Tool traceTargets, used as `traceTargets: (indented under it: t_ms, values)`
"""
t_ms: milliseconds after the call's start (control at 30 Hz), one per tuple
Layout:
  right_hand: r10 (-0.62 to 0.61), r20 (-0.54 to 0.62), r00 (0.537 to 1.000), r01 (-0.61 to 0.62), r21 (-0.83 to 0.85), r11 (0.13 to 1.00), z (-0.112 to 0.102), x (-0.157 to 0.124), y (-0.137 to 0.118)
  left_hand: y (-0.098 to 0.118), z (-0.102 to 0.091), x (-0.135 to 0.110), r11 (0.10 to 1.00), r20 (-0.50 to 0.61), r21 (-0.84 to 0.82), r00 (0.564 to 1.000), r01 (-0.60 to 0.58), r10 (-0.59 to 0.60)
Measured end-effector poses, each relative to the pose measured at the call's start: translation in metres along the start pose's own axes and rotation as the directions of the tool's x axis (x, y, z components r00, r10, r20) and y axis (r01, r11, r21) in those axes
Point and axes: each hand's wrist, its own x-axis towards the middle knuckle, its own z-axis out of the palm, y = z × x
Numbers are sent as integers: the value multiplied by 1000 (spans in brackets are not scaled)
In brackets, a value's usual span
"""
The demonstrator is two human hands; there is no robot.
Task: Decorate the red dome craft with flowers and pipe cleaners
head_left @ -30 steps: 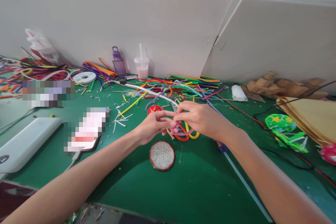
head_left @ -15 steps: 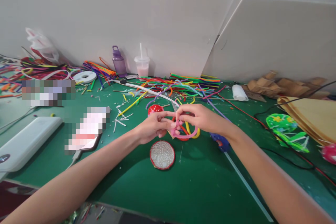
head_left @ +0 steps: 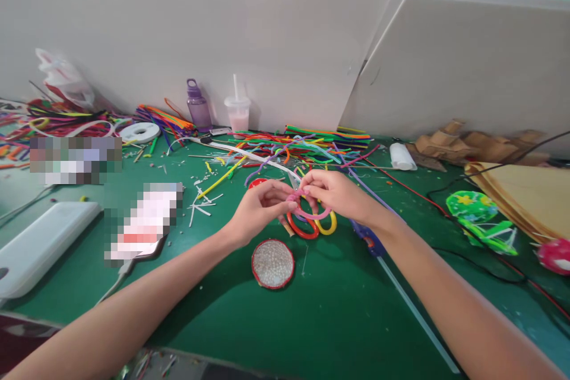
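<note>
Between my two hands is a pink pipe cleaner [head_left: 315, 214] bent into a loop, with a twisted part at its upper left. My left hand [head_left: 262, 209] pinches it from the left, thumb against fingers. On the other side, my right hand [head_left: 332, 193] grips the same pipe cleaner with its fingertips. Just beneath the loop lie scissors [head_left: 307, 234] with one red and one yellow handle. A round disc of white beads with a red rim [head_left: 273, 263] rests nearer me. Partly behind my left hand sits a red dotted piece [head_left: 257, 182].
A blue glue gun [head_left: 369, 240] with a clear glue stick lies by my right forearm. Coloured pipe cleaners [head_left: 285, 145] are heaped along the back. A purple bottle [head_left: 198, 108] and a lidded cup [head_left: 238, 113] stand behind. Left are a phone [head_left: 146, 219] and white power bank [head_left: 48, 249].
My hands have turned the pink loop a little, and more of the scissors' handles shows beneath it. My left hand has shifted its fingers upward. The whole view has moved slightly.
</note>
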Motion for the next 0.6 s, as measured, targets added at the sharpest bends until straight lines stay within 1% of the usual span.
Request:
traceTargets:
  t_ms: [100, 333, 433, 600]
  values:
    - [6, 38, 999, -8, 51, 999, -1, 0, 2, 0, -1, 0, 1000, 11, 21, 1000, -17, 16]
    - [7, 150, 989, -27, 131, 991, -6, -3, 1, 1, -3, -1, 1000, 65, -25, 998, -19, 21]
    - [-2, 150, 989, -21, 150, 989, -6, -5, -2, 0, -3, -1, 998, 68, -46, 997, -30, 33]
    - [-30, 109, 994, 12, 161, 987, -7, -7, -5, 0, -3, -1, 998, 43, -52, 998, -48, 50]
